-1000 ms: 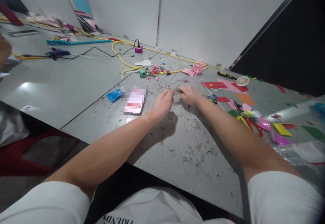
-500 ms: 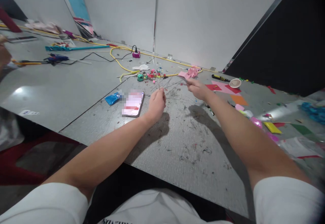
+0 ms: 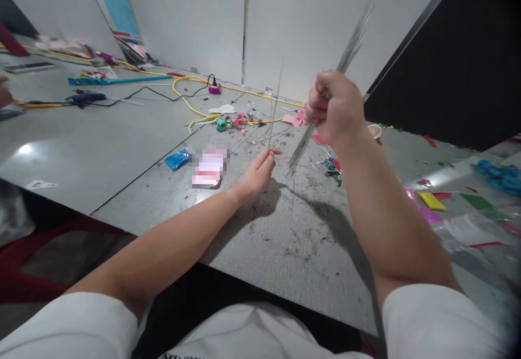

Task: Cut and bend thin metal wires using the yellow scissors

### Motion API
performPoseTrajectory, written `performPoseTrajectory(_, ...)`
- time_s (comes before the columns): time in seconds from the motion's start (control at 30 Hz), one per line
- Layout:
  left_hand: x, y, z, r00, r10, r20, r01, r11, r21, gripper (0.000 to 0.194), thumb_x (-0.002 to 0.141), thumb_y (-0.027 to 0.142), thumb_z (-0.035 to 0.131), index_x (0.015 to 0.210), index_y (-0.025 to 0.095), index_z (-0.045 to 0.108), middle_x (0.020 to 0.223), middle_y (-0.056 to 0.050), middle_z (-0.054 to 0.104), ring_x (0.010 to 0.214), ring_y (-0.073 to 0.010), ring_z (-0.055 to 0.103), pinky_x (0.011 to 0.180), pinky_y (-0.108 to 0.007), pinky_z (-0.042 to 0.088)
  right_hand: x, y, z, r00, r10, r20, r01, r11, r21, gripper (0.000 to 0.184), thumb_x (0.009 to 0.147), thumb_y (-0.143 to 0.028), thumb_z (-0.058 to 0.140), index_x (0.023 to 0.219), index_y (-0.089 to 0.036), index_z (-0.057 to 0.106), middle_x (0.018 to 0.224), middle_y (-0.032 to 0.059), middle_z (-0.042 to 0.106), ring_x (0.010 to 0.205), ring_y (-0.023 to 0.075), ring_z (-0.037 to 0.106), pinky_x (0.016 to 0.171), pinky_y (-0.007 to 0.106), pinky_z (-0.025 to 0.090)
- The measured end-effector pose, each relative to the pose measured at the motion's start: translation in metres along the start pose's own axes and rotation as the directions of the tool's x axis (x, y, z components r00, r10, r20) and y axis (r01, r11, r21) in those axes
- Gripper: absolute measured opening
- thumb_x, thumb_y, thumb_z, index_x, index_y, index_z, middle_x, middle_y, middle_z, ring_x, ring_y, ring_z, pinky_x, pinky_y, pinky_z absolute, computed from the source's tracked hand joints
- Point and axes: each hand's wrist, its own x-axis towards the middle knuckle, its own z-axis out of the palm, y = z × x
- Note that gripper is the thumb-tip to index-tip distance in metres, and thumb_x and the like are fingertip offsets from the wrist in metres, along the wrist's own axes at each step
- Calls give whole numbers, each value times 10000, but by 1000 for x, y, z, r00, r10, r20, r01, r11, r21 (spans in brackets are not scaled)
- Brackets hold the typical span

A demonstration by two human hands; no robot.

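Observation:
My right hand (image 3: 341, 106) is raised above the table in a fist around a bundle of thin grey wires (image 3: 352, 46). The bundle slants, its upper ends high to the right and its lower ends spreading just over the tabletop. Lower and to the left, my left hand (image 3: 260, 172) pinches a couple of thin wires (image 3: 278, 88) that stand nearly upright from its fingers. A phone (image 3: 209, 169), its screen blurred out, lies left of that hand, beside a blue packet (image 3: 178, 159). Small colourful bits (image 3: 334, 166) lie under my right wrist.
Coloured beads and scraps (image 3: 242, 121) lie behind my hands, along with crumpled pink paper (image 3: 293, 119). A yellow cable (image 3: 191, 110) and a purple plug adapter (image 3: 215, 88) are near the wall. Another person's hand (image 3: 5, 96) shows at far left.
My right hand has risen from near the table by the pink paper and now holds the wire bundle up. My left hand has shifted slightly right, its wires now showing clearly.

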Motion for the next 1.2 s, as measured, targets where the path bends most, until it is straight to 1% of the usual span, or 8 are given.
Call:
performPoseTrajectory(0.1, 0, 1, -1, 997, 52, 59, -51, 999, -4, 450, 1008, 582, 440, 1206, 218, 615, 686, 40, 337, 583, -133, 304, 557, -254, 277, -7, 10, 12, 998, 65, -19, -63, 994, 92, 479, 926, -564, 605, 698, -257, 315, 546, -89, 211, 424, 77, 194, 443, 286, 202)
performPoseTrajectory(0.23, -6, 13, 0, 997, 41, 69, -52, 985, 167, 433, 1024, 526, 424, 1078, 187, 689, 658, 14, 389, 634, -166, 374, 608, -291, 336, -10, 32, 20, 993, 90, -70, -80, 986, 144, 499, 918, -640, 592, 703, -257, 356, 555, -85, 238, 428, 86, 266, 434, 271, 269)
performPoseTrajectory(0.43, -11, 14, 4, 996, 69, 55, -81, 964, 252, 450, 1037, 554, 380, 836, 213, 595, 684, -4, 485, 683, -173, 474, 654, -297, 403, -13, 63, 29, 983, 20, -183, -27, 999, -39, 534, 922, -773, 469, 788, -256, 462, 698, -10, 503, 679, 150, 597, 566, 271, 473)
performPoseTrajectory(0.53, -7, 5, 5, 990, 100, 99, -121, 965, 232, 529, 1037, 612, 348, 781, 202, 562, 804, -52, 612, 782, -173, 557, 740, -298, 461, -20, 66, 37, 985, -1, -170, -17, 995, -102, 566, 878, -833, 480, 905, -269, 529, 790, 7, 588, 785, 174, 647, 604, 274, 486)
performPoseTrajectory(0.6, -4, -1, 6, 986, 103, 129, -127, 973, 192, 592, 1014, 698, 323, 753, 206, 525, 737, -43, 593, 722, -163, 548, 712, -301, 465, -26, 62, 42, 984, 27, -175, -40, 997, -71, 579, 868, -843, 493, 977, -277, 545, 810, 9, 617, 790, 181, 662, 602, 276, 485)
performPoseTrajectory(0.77, -1, -9, 8, 985, 86, 150, -89, 996, 12, 657, 890, 875, 368, 707, 244, 370, 562, 63, 331, 516, -121, 361, 550, -287, 381, -37, 57, 49, 969, 56, -239, -49, 998, 34, 535, 917, -794, 483, 1070, -282, 517, 808, 8, 618, 755, 174, 660, 610, 289, 500)
performPoseTrajectory(1.0, -1, -12, -1, 978, 110, 175, -143, 972, 188, 653, 893, 865, 382, 763, 227, 436, 615, 42, 416, 562, -128, 410, 576, -287, 408, -38, 77, 58, 941, -30, -337, 51, 997, 52, 553, 742, -623, 817, 1018, -289, 473, 815, -45, 585, 758, 141, 637, 659, 264, 523)
performPoseTrajectory(1.2, -6, -2, -4, 972, 60, 227, -112, 968, 225, 461, 936, 650, 531, 818, 207, 478, 655, 26, 494, 594, -124, 439, 581, -272, 392, -47, 64, 63, 985, 92, -146, -71, 987, 148, 426, 768, -588, 808, 791, -256, 542, 526, -90, 473, 452, 105, 441, 486, 272, 426)
